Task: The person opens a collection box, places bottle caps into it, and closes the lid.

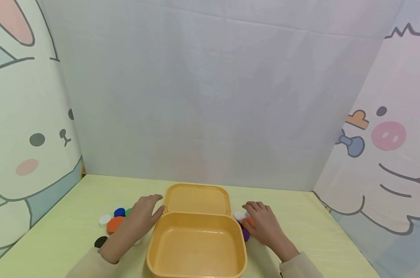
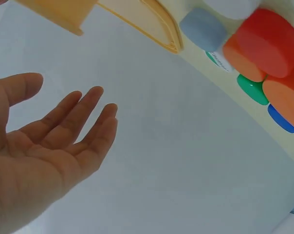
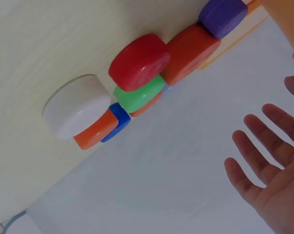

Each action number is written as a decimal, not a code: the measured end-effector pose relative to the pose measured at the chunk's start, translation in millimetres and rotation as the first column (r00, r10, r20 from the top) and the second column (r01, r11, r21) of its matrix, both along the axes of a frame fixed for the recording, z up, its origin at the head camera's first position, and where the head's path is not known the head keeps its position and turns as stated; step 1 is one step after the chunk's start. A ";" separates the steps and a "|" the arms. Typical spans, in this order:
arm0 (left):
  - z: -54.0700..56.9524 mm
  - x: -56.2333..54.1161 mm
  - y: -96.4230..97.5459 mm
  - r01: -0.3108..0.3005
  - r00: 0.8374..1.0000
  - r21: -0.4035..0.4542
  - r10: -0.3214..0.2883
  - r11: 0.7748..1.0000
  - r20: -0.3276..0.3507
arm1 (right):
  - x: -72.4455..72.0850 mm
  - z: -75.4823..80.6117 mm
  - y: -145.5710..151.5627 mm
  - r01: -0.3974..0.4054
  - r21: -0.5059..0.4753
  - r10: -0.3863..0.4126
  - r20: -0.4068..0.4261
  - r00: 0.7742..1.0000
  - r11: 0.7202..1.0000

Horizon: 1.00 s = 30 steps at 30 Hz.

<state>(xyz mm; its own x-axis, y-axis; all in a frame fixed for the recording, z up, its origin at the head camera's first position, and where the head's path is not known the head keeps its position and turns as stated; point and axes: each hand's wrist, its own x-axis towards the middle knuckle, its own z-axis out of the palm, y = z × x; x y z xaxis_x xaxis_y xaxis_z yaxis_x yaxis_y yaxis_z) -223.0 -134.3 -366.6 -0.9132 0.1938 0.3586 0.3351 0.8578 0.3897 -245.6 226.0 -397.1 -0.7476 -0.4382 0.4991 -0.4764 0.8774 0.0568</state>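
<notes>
A yellow-orange plastic box [image 1: 196,251] stands at the front of the table with nothing inside, its matching lid [image 1: 197,199] right behind it. My left hand [image 1: 141,218] hovers beside the box's left rim, fingers relaxed and holding nothing. Several plastic bottle caps lie left of it, among them an orange cap [image 1: 115,224], a blue cap [image 1: 119,212] and a black cap [image 1: 100,242]. On the box's other side, my right hand [image 1: 263,226] has its fingers spread and grips nothing. Near it are a purple cap [image 1: 245,235] and a white cap [image 1: 239,216], partly hidden behind the hand.
More caps show in the wrist views: a red cap [image 2: 268,41] and a green cap [image 2: 252,89] on the left, a large white cap [image 3: 76,109] and a red cap [image 3: 138,63] on the right. A plain pale curtain [image 1: 210,96] hangs behind the table [image 1: 293,216].
</notes>
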 end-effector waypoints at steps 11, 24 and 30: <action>-13.0 30.1 13.7 -0.022 0.999 -0.136 0.026 0.990 0.029 | 13.9 -9.0 10.9 0.032 0.089 -0.033 0.008 0.999 0.996; -30.1 41.6 20.2 -0.070 0.996 -0.157 0.079 0.985 0.051 | 20.6 -14.6 10.9 0.022 0.173 -0.031 0.051 0.998 0.985; -35.0 40.6 19.2 -0.084 0.985 -0.177 0.108 0.981 0.132 | 21.3 -19.0 10.1 0.000 0.211 -0.017 0.080 0.997 0.978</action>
